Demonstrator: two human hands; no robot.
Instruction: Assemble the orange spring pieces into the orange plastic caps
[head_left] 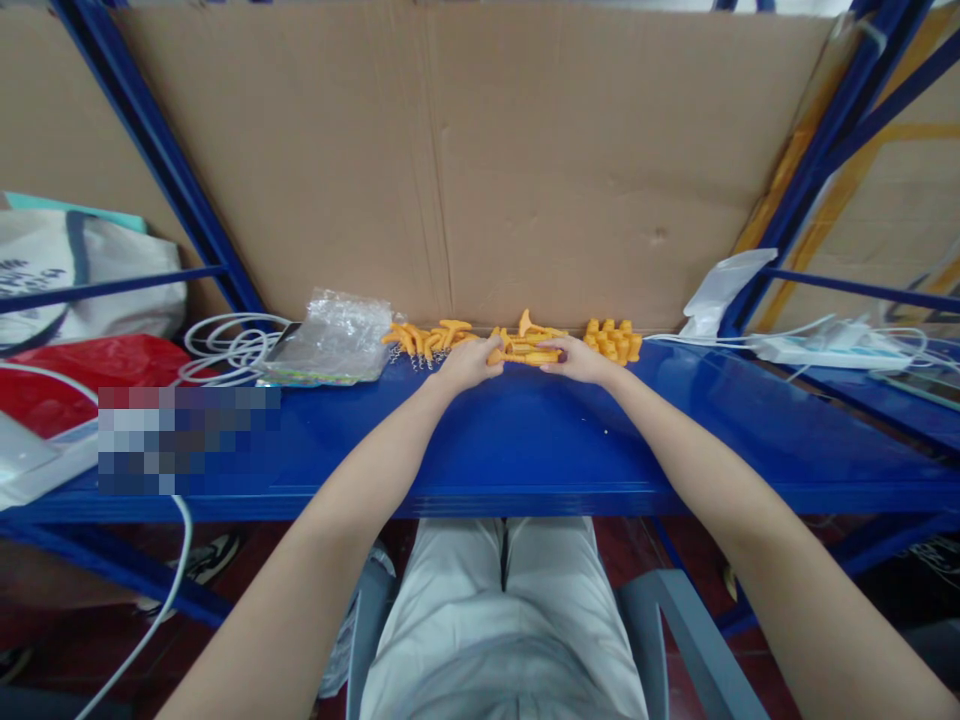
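Note:
On the blue table, my left hand (pixel 466 367) and my right hand (pixel 586 360) close in from both sides on a row of long yellow plastic pieces (pixel 529 352). The fingers of each hand curl round the ends of these pieces, which lie roughly crosswise between them. Left of my left hand is a heap of corkscrews (pixel 424 340) with yellow handles and metal spirals. One yellow T-shaped handle (pixel 527 322) stands out behind the long pieces. Just right of my right hand, short yellow caps (pixel 613 340) stand grouped in rows.
Clear plastic bags (pixel 334 340) lie to the left, beside a coiled white cable (pixel 232 345). A white power strip (pixel 825 345) with cables is at the right. A cardboard wall (pixel 450 150) rises behind the blue table (pixel 525 440), between blue metal posts (pixel 161 150).

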